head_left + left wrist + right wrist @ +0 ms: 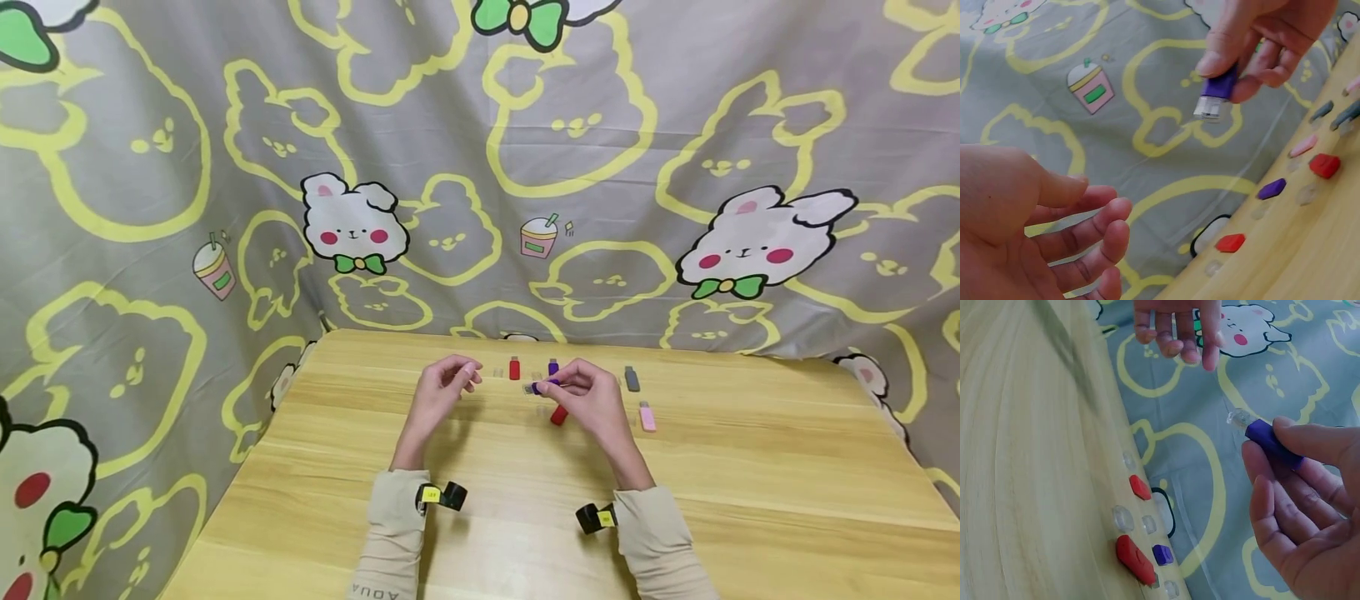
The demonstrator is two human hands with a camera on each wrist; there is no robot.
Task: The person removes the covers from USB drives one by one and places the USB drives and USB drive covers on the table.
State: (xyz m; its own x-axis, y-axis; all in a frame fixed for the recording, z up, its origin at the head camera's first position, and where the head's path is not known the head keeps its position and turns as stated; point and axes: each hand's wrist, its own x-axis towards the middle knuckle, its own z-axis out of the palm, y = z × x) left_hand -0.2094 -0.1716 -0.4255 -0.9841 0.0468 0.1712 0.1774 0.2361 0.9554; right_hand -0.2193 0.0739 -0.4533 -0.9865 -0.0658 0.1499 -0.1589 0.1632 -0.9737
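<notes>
My right hand (588, 396) pinches a purple USB flash drive (1267, 439) between thumb and fingers, raised above the table. A clear cap (1208, 107) covers the drive's plug end, which points toward the left hand. My left hand (444, 389) is held up beside it, fingers loosely bent and nothing in them; a gap separates it from the drive. Below, a red flash drive (514, 368) and another purple flash drive (1271, 189) lie on the wooden table. A second red flash drive (1135, 559) lies nearer, partly covered by the right hand in the head view.
To the right on the table (750, 467) lie a grey flash drive (632, 379) and a pink flash drive (647, 417). Several small clear caps, one of them a clear cap (1123, 519), lie beside the drives. A patterned curtain (450, 167) hangs behind the table's far edge.
</notes>
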